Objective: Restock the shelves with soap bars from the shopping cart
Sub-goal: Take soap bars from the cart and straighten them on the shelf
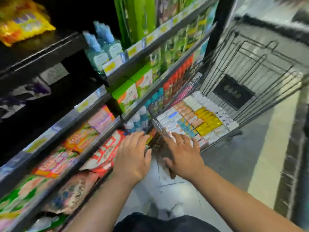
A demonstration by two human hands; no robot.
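A grey-tiled shop floor (234,158), with packed dark metal shelves (167,38) on the left. The right hand (182,154) is spread flat, empty, over the near rim of the black wire shopping cart (250,64). The left hand (133,158) is flat beside it, also empty. Boxed soap bars (197,118) fill the cart.

The one camera rides on my head and looks forward and down. It is wide-angled, so straight edges bow toward the borders. It faces along the aisle at a tilt: the shelves (50,51) climb the left side, the cart (234,92) stands at the right, and the floor (225,164) lies between and below. My forearms enter from the bottom edge, and my left hand (132,158) and right hand (182,156) lie near the middle, close to the lens — much is blurred.
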